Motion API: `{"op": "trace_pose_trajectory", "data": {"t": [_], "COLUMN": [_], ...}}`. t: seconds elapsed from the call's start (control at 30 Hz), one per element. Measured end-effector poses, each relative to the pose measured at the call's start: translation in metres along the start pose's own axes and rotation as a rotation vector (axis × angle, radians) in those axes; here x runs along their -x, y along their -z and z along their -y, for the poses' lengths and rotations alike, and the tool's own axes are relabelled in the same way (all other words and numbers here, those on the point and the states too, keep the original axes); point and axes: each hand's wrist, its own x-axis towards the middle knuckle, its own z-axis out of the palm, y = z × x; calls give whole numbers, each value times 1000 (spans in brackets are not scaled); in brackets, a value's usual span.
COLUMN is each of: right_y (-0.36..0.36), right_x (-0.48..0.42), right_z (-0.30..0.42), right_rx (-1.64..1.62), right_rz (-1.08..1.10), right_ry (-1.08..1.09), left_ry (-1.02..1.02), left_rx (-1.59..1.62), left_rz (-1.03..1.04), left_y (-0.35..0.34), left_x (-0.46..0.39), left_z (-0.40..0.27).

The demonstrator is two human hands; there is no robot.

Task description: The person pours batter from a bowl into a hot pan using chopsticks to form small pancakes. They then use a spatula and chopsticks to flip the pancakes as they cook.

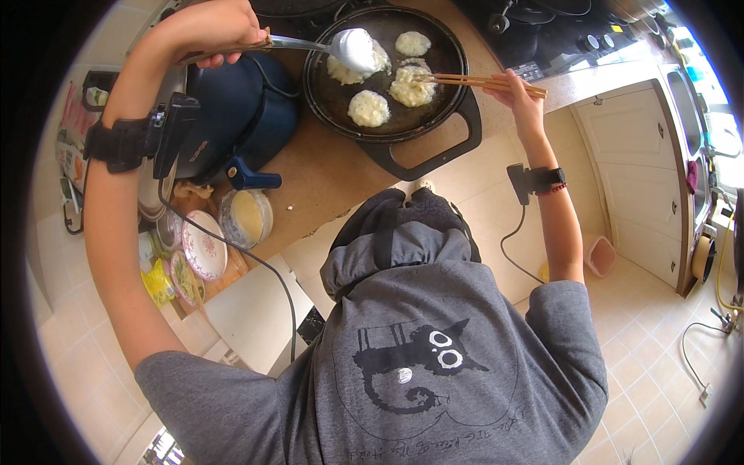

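My left hand [224,29] grips the handle of a metal ladle or large spoon [353,51], whose shiny bowl is over a pale batter pancake [378,61] at the pan's upper left. My right hand [517,96] holds a pair of wooden chopsticks [465,80], their tips at the lumpy middle pancake [411,87]. Two smaller round pancakes lie in the round black pan [444,110], one near the top [412,43] and one lower left [369,108]. The ladle hides part of the pancake under it.
A dark blue appliance [238,110] stands left of the pan. Nearer the left are a bowl of yellowish contents [247,218], a flowered plate [204,245] and a dish of chopped greens [187,279]. The pan's loop handle [436,163] juts over the counter edge. A black glass cooktop [546,52] lies right.
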Motion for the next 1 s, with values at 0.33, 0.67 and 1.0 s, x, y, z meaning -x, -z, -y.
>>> {"op": "trace_pose_trajectory", "data": {"t": [0.33, 0.67, 1.0], "right_y": [13, 12, 7], "right_x": [2, -1, 41], "right_z": [4, 6, 39], "right_rx": [30, 17, 154], "right_rz": [2, -41, -32], "right_ry": [-8, -19, 206], "left_ry": [-21, -43, -388], "left_rx": [33, 71, -252], "left_rz": [-27, -22, -423], "left_y": [2, 8, -21], "left_x": [0, -3, 25], "left_z": [-1, 4, -15]}}
